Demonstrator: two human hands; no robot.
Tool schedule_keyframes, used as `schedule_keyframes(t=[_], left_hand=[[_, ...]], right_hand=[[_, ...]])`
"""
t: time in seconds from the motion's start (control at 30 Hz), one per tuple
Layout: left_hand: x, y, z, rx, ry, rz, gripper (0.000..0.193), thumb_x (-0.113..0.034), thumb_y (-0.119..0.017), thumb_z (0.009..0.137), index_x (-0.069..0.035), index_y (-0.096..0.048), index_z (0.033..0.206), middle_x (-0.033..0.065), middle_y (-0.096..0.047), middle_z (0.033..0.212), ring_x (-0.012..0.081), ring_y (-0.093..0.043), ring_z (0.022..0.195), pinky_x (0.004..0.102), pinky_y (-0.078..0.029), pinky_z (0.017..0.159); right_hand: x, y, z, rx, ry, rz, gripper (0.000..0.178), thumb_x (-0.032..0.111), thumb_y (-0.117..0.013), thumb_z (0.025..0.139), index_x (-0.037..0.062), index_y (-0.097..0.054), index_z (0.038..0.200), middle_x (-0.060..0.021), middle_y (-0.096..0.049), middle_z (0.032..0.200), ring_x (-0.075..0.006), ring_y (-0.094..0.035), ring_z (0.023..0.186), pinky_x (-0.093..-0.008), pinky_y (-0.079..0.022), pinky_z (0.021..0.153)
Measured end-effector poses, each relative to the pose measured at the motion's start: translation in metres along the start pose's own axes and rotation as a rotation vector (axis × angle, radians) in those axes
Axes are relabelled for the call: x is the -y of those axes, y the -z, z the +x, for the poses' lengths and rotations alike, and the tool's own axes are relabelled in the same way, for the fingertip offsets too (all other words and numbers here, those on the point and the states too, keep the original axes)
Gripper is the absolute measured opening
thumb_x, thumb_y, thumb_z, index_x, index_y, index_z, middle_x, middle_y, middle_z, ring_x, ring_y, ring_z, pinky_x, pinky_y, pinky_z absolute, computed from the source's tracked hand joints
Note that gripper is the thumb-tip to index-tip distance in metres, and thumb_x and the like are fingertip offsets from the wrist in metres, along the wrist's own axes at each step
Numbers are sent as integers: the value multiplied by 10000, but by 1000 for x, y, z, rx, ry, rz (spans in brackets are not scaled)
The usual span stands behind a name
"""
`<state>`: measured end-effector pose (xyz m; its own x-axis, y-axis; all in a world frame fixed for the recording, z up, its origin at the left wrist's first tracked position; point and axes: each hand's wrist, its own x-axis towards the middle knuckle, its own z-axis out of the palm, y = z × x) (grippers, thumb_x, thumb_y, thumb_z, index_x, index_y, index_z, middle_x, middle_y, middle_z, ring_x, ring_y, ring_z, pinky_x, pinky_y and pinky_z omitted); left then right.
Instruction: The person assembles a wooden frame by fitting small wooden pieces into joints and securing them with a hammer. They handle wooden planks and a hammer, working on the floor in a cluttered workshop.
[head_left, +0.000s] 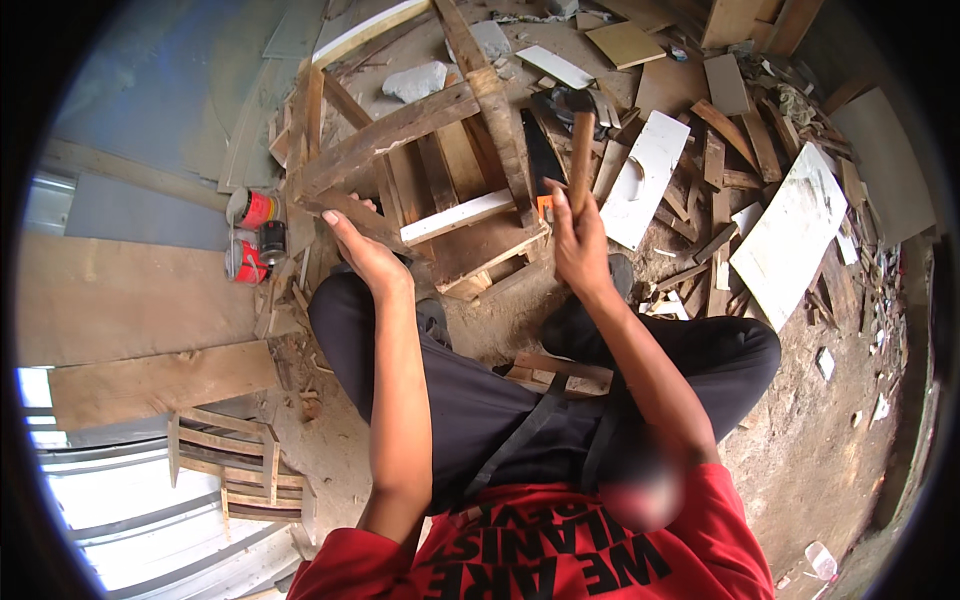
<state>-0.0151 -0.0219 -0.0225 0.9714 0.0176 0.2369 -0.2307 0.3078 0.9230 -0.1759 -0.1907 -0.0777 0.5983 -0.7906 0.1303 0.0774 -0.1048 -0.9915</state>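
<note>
My right hand [582, 245] is closed around the wooden handle of a hammer [581, 160], held upright with its dark head at the top. Left of it stands a rough wooden frame [410, 135] of nailed bars and legs, like an unfinished stool or chair. One crossbar [455, 219] has a white face. My left hand [375, 255] lies against the frame's near left side, thumb stretched out and fingers apart; part of its fingers is hidden. The hammer is apart from the frame, to its right.
I sit with knees spread, a small wooden piece [565, 372] between my legs. Red cans [245, 258] and a dark can [272, 242] stand at left. Slatted wooden pieces [235, 450] lie lower left. Scrap wood and white boards [648, 175] cover the right floor.
</note>
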Motion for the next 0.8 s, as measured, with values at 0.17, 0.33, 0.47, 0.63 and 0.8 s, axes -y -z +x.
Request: schedule_keyframes(t=[0.17, 0.33, 0.47, 0.63, 0.8], left_hand=[[3, -11, 18, -85, 20, -133, 703, -669, -440, 959, -40, -507, 1266, 53, -548, 1046, 172, -510, 967, 342, -405, 898], [-2, -1, 69, -8, 29, -192, 693, -701, -453, 934, -100, -533, 1269, 20, -571, 1017, 156, -519, 897, 324, -424, 816], [16, -43, 118, 40, 135, -375, 689, -733, -394, 932, -108, -573, 1161, 56, -628, 980, 193, -594, 879, 319, -473, 750], [92, 28, 229, 742, 139, -588, 636, -630, -431, 976, -19, -565, 1089, 115, -623, 931, 238, -609, 774, 312, -504, 745], [110, 26, 231, 714, 208, -441, 587, -578, -443, 989, -11, -559, 1088, 121, -621, 915, 244, -614, 769, 326, -508, 749]], right_hand=[[16, -28, 15, -79, 171, 121, 341, 292, -474, 1062, -30, -570, 1122, -9, -530, 802, -101, -446, 711, -271, -404, 643], [14, -35, -22, 84, 11, 356, 429, 364, -412, 1064, -44, -464, 1186, -190, -672, 1127, -262, -654, 1084, -393, -506, 977], [10, -28, -58, 126, -74, 491, 391, 361, -442, 1056, -18, -458, 1152, -172, -674, 1079, -234, -666, 1013, -345, -548, 865], [-10, -12, -89, -13, -171, 303, 240, 294, -520, 1041, 55, -498, 1025, 29, -487, 692, -35, -428, 529, -211, -349, 453], [-24, 31, -74, -245, -105, 247, 245, 265, -541, 1033, 91, -451, 887, 39, -447, 632, -44, -391, 465, -225, -331, 395]])
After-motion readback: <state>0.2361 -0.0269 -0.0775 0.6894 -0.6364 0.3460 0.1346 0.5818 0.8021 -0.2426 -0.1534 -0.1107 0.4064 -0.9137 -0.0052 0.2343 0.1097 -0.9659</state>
